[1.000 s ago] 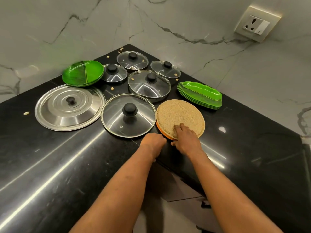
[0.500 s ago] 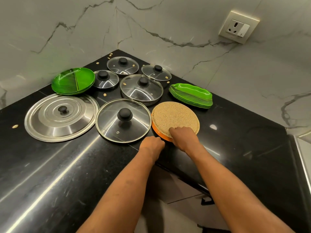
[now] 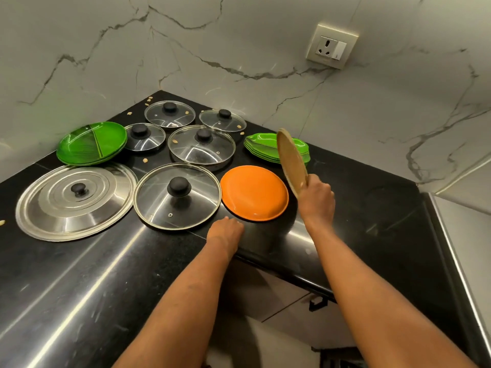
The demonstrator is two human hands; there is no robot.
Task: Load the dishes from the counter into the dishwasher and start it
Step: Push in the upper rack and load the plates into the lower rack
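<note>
My right hand grips a round tan woven mat by its near edge and holds it tilted up on edge above the counter. An orange plate lies bare on the black counter just left of that hand. My left hand rests on the counter at the plate's near-left rim, fingers curled under and holding nothing that shows. A large glass lid with a black knob and a big steel lid lie to the left.
Three more glass lids and a steel lid sit toward the corner. Round green plates are stacked at left, green leaf-shaped plates behind the mat. Crumbs dot the counter. A wall socket is at upper right.
My right hand has lifted the woven mat off the orange plate and tipped it up to the right, uncovering the plate. My left hand stays by the plate's near rim.
</note>
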